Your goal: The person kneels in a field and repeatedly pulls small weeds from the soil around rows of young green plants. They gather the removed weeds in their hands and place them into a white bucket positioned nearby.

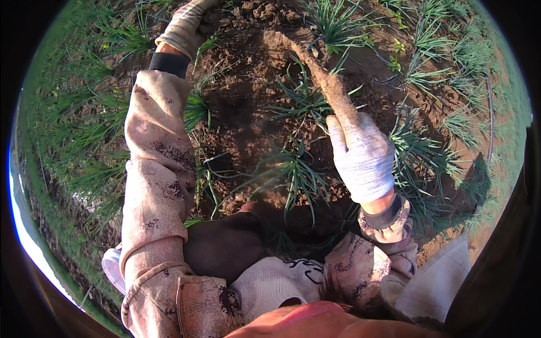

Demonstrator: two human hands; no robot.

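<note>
My right hand (364, 157), in a white knit glove, is closed around a long hand tool (331, 86) caked with brown soil. The tool slants up and left from my fist. Its far end blends into the loose soil, so the shape of the head is unclear. At the upper left, my left hand (188, 27) reaches far forward in a dirt-stained knit glove. Its fingers are in shadow beside the dug soil, and what they touch is hidden. Between my arms grow clumps of narrow-leaved green plants (301, 171), with another clump (306, 99) close to the tool.
Loose, clumpy soil (236, 105) covers the ground between the plants. Dense green rows (93, 110) stand on the left, and more clumps (422, 145) on the right. A thin dark line, perhaps a hose (490, 114), runs along the right side.
</note>
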